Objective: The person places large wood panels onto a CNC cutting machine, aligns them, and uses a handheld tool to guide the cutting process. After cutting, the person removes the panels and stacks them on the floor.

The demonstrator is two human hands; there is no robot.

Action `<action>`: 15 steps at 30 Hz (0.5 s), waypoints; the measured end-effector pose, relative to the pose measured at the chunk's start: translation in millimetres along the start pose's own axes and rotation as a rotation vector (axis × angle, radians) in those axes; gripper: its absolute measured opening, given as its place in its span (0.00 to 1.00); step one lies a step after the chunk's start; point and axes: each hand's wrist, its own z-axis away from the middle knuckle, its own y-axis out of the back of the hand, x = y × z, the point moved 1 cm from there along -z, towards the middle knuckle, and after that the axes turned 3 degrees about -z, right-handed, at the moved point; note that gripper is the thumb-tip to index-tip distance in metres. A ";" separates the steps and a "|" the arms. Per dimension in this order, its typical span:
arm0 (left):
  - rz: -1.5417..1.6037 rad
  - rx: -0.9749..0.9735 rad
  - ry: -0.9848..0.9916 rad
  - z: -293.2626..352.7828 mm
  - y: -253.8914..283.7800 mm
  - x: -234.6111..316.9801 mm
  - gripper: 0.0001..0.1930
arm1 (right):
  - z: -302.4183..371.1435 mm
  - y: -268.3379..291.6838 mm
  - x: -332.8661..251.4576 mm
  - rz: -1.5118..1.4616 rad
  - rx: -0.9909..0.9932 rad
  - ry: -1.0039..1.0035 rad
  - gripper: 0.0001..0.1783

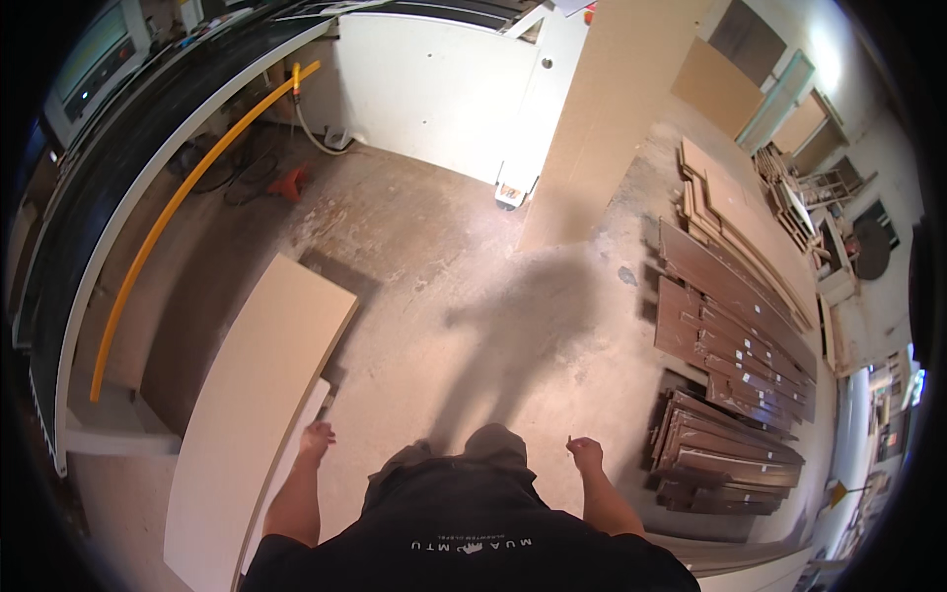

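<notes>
My left hand (317, 439) hangs beside a long pale board (264, 370), with its fingers loosely apart and nothing seen in them. A narrower white panel (315, 401) shows under the board's right edge, close to that hand. On the other side of my body, my right hand (586, 453) is held above the floor with its fingers curled in. A small dark thing seems to stick up at its fingertips, too small to make out.
A machine with a long black bed (109, 187) and a yellow rail (163, 217) curves along the left. Ahead stand a white cabinet (434, 99) and a tall brown panel (592, 128). Stacks of dark brown boards (725, 454) and light boards (735, 212) lie at right.
</notes>
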 end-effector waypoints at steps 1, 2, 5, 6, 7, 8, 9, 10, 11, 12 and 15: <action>0.027 0.025 -0.028 -26.6 -0.5 48.1 0.15 | -21.2 3.3 -21.0 -0.027 0.004 0.106 0.12; 0.041 0.059 -0.058 -48.5 -4.0 91.7 0.14 | -42.8 8.2 -43.8 -0.045 0.004 0.213 0.12; 0.149 0.080 -0.185 -100.5 -26.9 203.7 0.13 | -121.7 11.6 -135.6 -0.201 0.021 0.316 0.12; 0.209 0.094 -0.244 -107.7 -42.4 227.0 0.13 | -143.7 12.2 -168.8 -0.189 0.019 0.391 0.12; 0.229 0.064 -0.257 -112.8 -57.4 246.1 0.14 | -166.2 12.6 -204.7 -0.230 -0.013 0.389 0.13; 0.198 0.041 -0.194 -112.0 -74.3 256.2 0.14 | -184.0 14.5 -241.2 -0.124 0.037 0.525 0.13; 0.175 0.012 -0.185 -110.8 -90.4 265.1 0.15 | -199.6 17.6 -277.1 -0.213 -0.061 0.571 0.12; 0.138 -0.022 -0.197 -110.5 -102.5 271.9 0.15 | -206.5 17.7 -312.6 -0.222 -0.011 0.653 0.09; 0.087 -0.097 -0.237 -109.6 -112.7 275.3 0.16 | -215.4 22.7 -347.6 -0.263 -0.077 0.791 0.06; 0.012 -0.171 -0.269 -107.5 -120.3 274.2 0.17 | -221.8 24.1 -382.7 -0.301 -0.104 0.877 0.06; -0.239 -0.193 -0.246 -113.2 -121.0 255.8 0.16 | -231.8 33.2 -476.0 -0.301 -0.169 1.228 0.07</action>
